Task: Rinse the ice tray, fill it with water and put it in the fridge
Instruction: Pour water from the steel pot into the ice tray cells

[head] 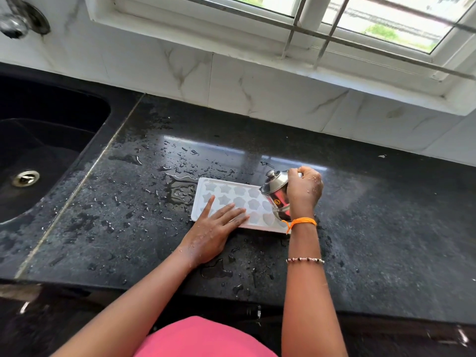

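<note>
White tray (pixel 233 199), star-shaped cells, flat right of sink (pixel 38 150). Left hand (pixel 213 228) splayed on it; right hand (pixel 304 189) clamps tilted steel pot (pixel 277 194) above.

White ice tray (pixel 203 185) with star-shaped cells; shiny silver steel jug (pixel 277 193); black speckled counter (pixel 373 228); black sink (pixel 46 140); white marble-veined wall tiles (pixel 257 91); orange thread (pixel 301 222) and beaded bracelet (pixel 305 260) on one wrist; pink clothing (pixel 201 338).

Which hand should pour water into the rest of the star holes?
The right hand. It already grips the tilted steel pot over the ice tray. The left hand lies flat on the tray's near edge, steadying it on the wet counter.
</note>
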Demonstrator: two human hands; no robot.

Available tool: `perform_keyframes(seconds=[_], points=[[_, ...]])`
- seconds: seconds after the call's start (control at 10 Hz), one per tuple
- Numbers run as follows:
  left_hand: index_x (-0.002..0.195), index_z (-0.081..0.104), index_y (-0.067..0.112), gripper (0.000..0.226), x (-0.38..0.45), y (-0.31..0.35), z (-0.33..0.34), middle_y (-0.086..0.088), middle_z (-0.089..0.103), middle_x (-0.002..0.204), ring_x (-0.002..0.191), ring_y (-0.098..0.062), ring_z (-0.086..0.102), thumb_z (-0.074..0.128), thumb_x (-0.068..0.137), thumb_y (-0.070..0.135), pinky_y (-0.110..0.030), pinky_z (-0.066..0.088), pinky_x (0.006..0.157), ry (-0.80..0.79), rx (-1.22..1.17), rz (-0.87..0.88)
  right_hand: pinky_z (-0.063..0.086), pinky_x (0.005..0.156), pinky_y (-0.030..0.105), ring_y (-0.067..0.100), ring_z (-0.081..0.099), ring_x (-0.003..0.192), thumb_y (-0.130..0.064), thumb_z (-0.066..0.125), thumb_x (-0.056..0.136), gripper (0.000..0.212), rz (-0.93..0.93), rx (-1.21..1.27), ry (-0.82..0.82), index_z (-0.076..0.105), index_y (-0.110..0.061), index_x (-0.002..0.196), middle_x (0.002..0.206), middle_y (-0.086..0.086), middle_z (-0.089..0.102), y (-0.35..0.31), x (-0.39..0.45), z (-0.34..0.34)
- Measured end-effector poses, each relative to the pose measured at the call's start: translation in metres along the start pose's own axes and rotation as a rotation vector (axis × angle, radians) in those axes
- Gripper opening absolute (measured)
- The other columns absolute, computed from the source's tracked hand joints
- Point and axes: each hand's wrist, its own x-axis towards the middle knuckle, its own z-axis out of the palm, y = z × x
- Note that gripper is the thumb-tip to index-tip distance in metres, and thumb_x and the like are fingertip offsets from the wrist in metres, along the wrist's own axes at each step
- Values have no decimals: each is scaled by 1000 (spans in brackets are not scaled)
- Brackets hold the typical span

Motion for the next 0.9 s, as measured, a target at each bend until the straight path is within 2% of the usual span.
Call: perform_keyframes(seconds=[0.2, 0.3, 0.4, 0.5, 0.6, 0.7, 0.9], points=[[134, 47, 19, 57, 0, 0, 0, 1, 54, 136, 126, -23, 50, 36, 79, 15, -54, 14, 109, 4, -3, -2, 30, 50, 20, 21, 44, 64, -8, 49, 85, 22, 2, -3, -6, 51, -6, 63, 64, 11, 48, 0, -1, 0], [135, 50, 18, 58, 0, 0, 0, 1, 53, 137, 127, -22, 50, 35, 79, 15, -54, 15, 109, -6, 8, -4, 33, 53, 26, 22, 46, 64, -8, 49, 85, 22, 7, 1, -4, 51, -6, 63, 64, 11, 49, 0, -1, 0], [135, 51, 18, 58, 0, 0, 0, 1, 53, 137, 127, -22, 49, 35, 79, 15, -54, 15, 109, -9, 14, -6, 33, 51, 24, 21, 46, 64, -8, 50, 85, 22, 6, 5, -1, 52, -6, 63, 64, 10, 49, 0, -1, 0], [134, 52, 18, 58, 0, 0, 0, 1, 53, 137, 127, -22, 50, 35, 78, 14, -54, 15, 110, -2, 13, -4, 30, 49, 17, 20, 46, 63, -8, 50, 86, 23, 2, 6, -8, 52, -7, 63, 64, 10, 49, 0, -1, -1], [133, 50, 19, 58, 0, 0, 1, 1, 54, 136, 126, -22, 51, 35, 78, 14, -53, 16, 109, 1, 9, -6, 28, 49, 21, 21, 40, 61, -7, 49, 84, 33, 0, 3, -4, 41, -11, 52, 54, 4, 39, 1, 0, -1], [133, 49, 19, 57, 0, 0, 2, 2, 55, 135, 126, -21, 51, 36, 78, 14, -53, 16, 109, 4, 11, -6, 27, 49, 24, 21, 39, 61, -7, 49, 83, 37, 1, 3, -8, 36, -14, 50, 52, 0, 35, 1, 1, -1], [133, 50, 19, 57, 1, 0, 2, 1, 55, 135, 126, -21, 51, 36, 78, 14, -52, 15, 109, 22, 22, -4, 33, 57, 27, 21, 43, 62, -7, 49, 83, 38, 6, 13, -6, 36, -16, 49, 53, 0, 37, 2, 2, -1]])
